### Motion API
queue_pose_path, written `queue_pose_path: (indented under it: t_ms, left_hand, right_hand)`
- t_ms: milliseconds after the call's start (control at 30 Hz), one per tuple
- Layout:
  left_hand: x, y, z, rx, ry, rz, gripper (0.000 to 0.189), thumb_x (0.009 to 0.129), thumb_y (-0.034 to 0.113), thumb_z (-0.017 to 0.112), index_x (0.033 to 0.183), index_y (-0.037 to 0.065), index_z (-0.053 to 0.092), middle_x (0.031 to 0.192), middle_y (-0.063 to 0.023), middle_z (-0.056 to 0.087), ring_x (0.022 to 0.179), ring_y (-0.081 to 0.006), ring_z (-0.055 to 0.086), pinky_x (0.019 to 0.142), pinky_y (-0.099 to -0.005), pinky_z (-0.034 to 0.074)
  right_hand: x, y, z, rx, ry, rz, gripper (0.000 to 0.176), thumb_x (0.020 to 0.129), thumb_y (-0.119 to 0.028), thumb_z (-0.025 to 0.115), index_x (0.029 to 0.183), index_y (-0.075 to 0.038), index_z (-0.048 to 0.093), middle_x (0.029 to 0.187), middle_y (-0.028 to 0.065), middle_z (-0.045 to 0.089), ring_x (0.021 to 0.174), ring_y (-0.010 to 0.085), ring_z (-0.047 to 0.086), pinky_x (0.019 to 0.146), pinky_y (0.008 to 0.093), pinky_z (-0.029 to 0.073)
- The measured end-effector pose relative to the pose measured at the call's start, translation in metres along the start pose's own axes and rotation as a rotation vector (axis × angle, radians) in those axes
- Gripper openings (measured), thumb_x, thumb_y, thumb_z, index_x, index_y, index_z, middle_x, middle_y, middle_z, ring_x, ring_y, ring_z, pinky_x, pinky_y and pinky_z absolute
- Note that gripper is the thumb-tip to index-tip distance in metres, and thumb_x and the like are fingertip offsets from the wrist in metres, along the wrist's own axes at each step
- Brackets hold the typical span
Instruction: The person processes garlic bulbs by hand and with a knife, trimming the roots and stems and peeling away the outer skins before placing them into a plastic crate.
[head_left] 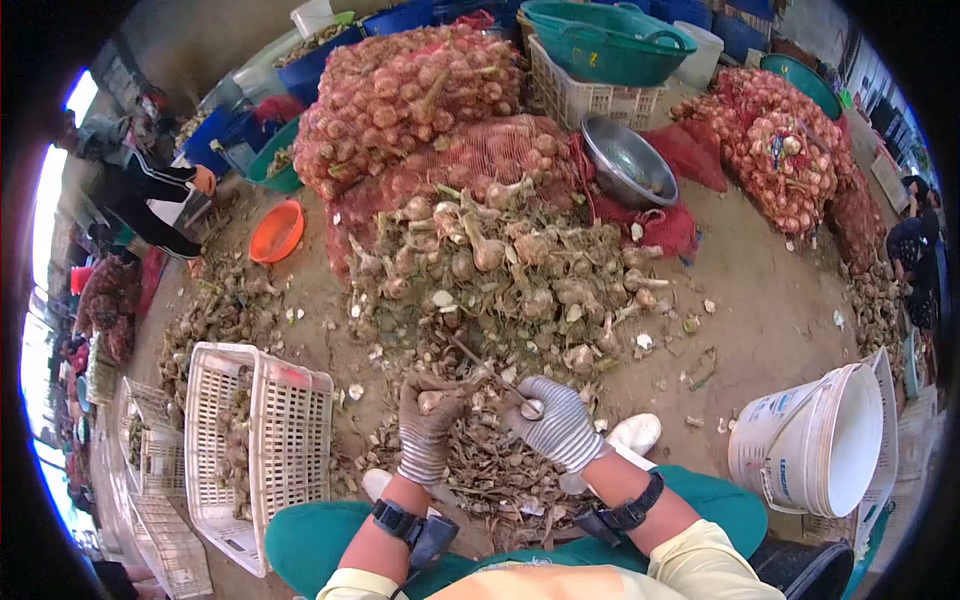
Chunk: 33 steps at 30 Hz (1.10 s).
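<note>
In a grey-and-white striped glove, my left hand (428, 425) is closed around a garlic bulb (431, 402), whose pale side shows between the fingers. My right hand (555, 422), gloved alike, is closed close beside it, and a small round whitish thing (531, 409) shows at its thumb; I cannot tell what it is. A thin dark stick-like piece (464, 350) slants up and left above the hands. Just beyond lies a heap of untrimmed garlic (520, 260) with dry stems. Cut stems and husks (505, 460) cover the floor under my hands.
A white plastic crate (292, 430) stands at left, a white bucket (805, 440) lies tilted at right. Behind the heap are red net sacks of garlic (400, 110), a metal bowl (630, 160) and a green tub (605, 45). An orange basin (277, 232) lies farther left; people work at both sides.
</note>
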<state>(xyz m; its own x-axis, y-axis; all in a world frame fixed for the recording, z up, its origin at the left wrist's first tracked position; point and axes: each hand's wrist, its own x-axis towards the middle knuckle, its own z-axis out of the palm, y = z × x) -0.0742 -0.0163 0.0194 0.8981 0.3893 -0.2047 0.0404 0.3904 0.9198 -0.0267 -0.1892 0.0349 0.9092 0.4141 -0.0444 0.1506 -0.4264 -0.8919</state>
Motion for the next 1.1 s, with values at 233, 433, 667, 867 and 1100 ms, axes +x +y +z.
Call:
queue_pose_path:
  t_ms: [233,433,667,867,1100]
  left_hand:
    - [0.015,0.034,0.007,-0.070,0.028,0.107,0.019,0.073,0.009,0.062,0.084,0.007,0.047,0.073,-0.0060,0.056,0.066,-0.0172,0.059,0.058,-0.0306,0.051]
    - [0.089,0.091,-0.147,-0.301,0.585,0.385,0.017,0.084,0.015,0.050,0.068,0.011,0.046,0.062,-0.0011,0.045,0.056,-0.0117,0.042,0.055,-0.0235,0.036]
    - [0.089,0.059,-0.206,-0.639,0.790,0.404,0.035,0.080,0.025,0.057,0.105,0.002,0.050,0.087,-0.0139,0.055,0.077,-0.0235,0.054,0.072,-0.0319,0.048]
    - [0.075,-0.027,-0.124,-0.419,0.464,-0.076,0.022,0.075,0.008,0.063,0.094,0.012,0.051,0.080,0.0001,0.056,0.073,-0.0158,0.055,0.066,-0.0296,0.049]
    - [0.048,-0.081,-0.049,0.237,0.092,-0.309,0.036,0.067,0.008,0.066,0.099,0.008,0.049,0.089,-0.0065,0.055,0.081,-0.0179,0.055,0.073,-0.0306,0.048]
  right_hand:
    - [-0.001,0.154,0.066,-0.290,-0.373,0.411,0.048,0.064,-0.043,0.063,0.091,-0.004,0.062,0.079,0.0167,0.062,0.071,0.0308,0.060,0.069,0.0380,0.047]
    - [0.023,0.210,0.019,-0.220,-0.028,0.582,0.046,0.065,-0.038,0.064,0.095,-0.004,0.061,0.087,0.0185,0.062,0.082,0.0311,0.060,0.075,0.0375,0.047]
    - [0.083,0.212,-0.004,-0.791,-0.111,0.237,0.024,0.071,-0.018,0.060,0.093,-0.009,0.062,0.105,0.0118,0.056,0.102,0.0303,0.051,0.081,0.0419,0.045]
    - [0.094,0.243,0.016,-0.930,-0.229,0.221,0.024,0.072,-0.015,0.060,0.096,-0.011,0.063,0.110,0.0097,0.054,0.111,0.0325,0.045,0.086,0.0420,0.044]
    - [0.070,0.222,-0.006,-0.162,-0.215,0.503,0.038,0.069,-0.030,0.070,0.098,-0.006,0.061,0.087,0.0103,0.063,0.086,0.0269,0.060,0.077,0.0362,0.048]
